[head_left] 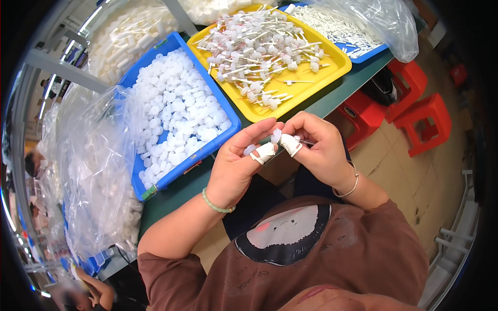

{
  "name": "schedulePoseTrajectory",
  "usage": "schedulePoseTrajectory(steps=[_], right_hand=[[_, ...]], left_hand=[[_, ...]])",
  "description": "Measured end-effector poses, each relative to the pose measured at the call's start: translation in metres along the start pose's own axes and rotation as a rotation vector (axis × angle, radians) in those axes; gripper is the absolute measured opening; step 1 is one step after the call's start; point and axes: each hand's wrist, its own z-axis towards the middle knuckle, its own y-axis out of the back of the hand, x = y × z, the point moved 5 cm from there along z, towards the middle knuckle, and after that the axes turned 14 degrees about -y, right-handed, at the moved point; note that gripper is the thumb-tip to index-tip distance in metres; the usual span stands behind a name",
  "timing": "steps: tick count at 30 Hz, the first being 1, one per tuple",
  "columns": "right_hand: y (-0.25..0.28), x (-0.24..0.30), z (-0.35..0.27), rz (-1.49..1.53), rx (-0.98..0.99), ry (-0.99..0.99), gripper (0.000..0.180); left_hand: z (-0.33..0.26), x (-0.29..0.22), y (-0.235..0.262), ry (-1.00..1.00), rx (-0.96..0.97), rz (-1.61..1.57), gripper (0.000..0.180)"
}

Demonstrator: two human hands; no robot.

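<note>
My two hands meet in front of the trays, both thumbs wrapped in white tape. Between the fingertips, a small translucent white plastic disc [276,136] is pinched by my right hand [326,151], with a thin pale stick [307,142] poking out behind its thumb. My left hand [231,167] curls around another white plastic disc [249,150], its fingertips close to the right hand's. Just beyond the left hand stands a blue tray [199,154] heaped with similar white discs. Past both hands, a yellow tray [306,87] holds many thin white sticks with discs on them.
Another blue tray [371,54] of short white rods stands at the back right, with a clear plastic bag [399,28] over it. More clear bags [96,166] lie left. Red stools [426,122] stand right of the green table [334,99]. Another person [98,290] is at lower left.
</note>
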Motion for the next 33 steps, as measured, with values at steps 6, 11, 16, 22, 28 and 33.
schedulePoseTrajectory(steps=[6,11,16,22,28,33], right_hand=[[-0.003,0.004,-0.003,0.062,-0.058,0.16,0.017],[-0.004,0.003,-0.007,0.025,-0.086,0.087,0.019],[-0.002,0.007,-0.003,-0.181,0.001,0.082,0.022],[-0.001,0.023,-0.009,-0.433,-0.03,0.328,0.02],[-0.005,0.02,-0.009,-0.348,0.023,0.284,0.011],[-0.002,0.005,0.0,0.034,0.433,-0.266,0.005]], left_hand=[[-0.001,-0.001,0.002,0.018,-0.028,0.026,0.044],[0.001,0.003,0.002,0.013,0.0,-0.013,0.038],[0.0,0.002,0.002,0.01,0.007,0.021,0.034],[-0.001,-0.001,0.002,0.009,0.01,0.114,0.033],[-0.001,0.002,0.006,0.032,-0.017,0.073,0.031],[-0.001,0.007,0.01,0.008,0.01,0.057,0.028]])
